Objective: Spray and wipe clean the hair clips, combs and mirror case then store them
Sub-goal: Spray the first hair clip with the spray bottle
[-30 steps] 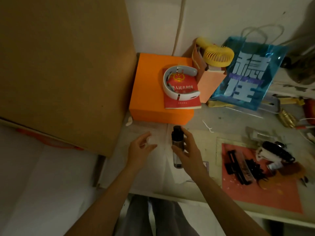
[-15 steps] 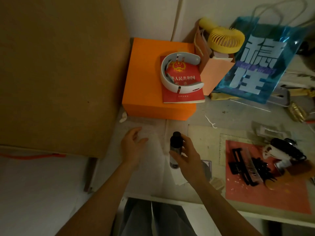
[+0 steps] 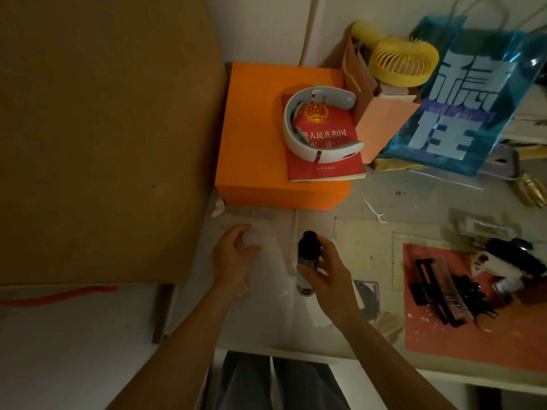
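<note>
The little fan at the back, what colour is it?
The small round plastic fan is yellow, seen in the head view.

We see a dim room with a soft, warm light. A pale wall (image 3: 266,28) stands at the back, and a thin cord (image 3: 309,28) runs down it. A big brown cardboard sheet (image 3: 97,137) fills the left side. The table (image 3: 414,199) is grey and scuffed, with old paper on it. On the table sits an orange box (image 3: 254,137) with a red book (image 3: 325,149) on top. Beside it we see a yellow fan (image 3: 402,62) and a shiny blue bag (image 3: 461,99).
</note>
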Available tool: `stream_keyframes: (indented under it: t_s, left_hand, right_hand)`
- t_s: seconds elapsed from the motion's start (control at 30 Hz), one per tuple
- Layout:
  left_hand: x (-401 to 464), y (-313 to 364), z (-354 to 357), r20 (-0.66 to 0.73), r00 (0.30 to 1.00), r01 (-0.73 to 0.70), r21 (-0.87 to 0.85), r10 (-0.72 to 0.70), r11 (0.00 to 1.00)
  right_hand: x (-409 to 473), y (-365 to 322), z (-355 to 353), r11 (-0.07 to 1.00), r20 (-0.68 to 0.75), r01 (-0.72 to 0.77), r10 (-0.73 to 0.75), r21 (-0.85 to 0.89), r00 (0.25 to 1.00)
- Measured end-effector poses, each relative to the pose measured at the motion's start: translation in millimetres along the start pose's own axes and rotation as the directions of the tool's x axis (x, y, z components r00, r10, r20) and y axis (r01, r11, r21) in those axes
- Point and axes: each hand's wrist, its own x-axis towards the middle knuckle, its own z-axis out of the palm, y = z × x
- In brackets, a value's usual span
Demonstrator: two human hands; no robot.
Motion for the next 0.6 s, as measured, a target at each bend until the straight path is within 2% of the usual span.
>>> stream_keyframes:
  t_s: [0.1, 0.23, 0.37, 0.5, 0.6]
  left_hand:
    - [-4.1, 3.7, -2.1, 0.037, 0.999, -0.001, -0.018, 0.001, 1.000]
    - [-11.5, 12.5, -5.7, 0.018, 0.998, -0.054, -0.007, 0.054, 0.999]
    - [-19.4, 29.2, -9.7, 0.012, 0.987, -0.160, 0.086, 0.160, 0.983]
    - [-35.7, 47.0, -8.6, 0.026, 0.979, -0.205, 0.139, 0.203, 0.969]
    - [-48.6, 59.7, -9.0, 0.099, 0.952, -0.305, 0.237, 0.290, 0.922]
  right_hand:
    - [0.4, 1.0, 1.5, 1.000, -0.014, 0.025, -0.025, 0.001, 1.000]
    - [-1.3, -10.7, 1.6, 0.997, -0.038, 0.072, -0.073, -0.031, 0.997]
    - [-6.2, -25.4, -3.3, 0.995, -0.079, 0.098, -0.101, -0.035, 0.992]
    - [-17.6, -42.8, -12.1, 0.994, -0.144, 0.109, -0.109, -0.008, 0.984]
    - [-30.2, -53.5, -23.3, 0.992, -0.213, 0.125, -0.125, -0.010, 0.969]
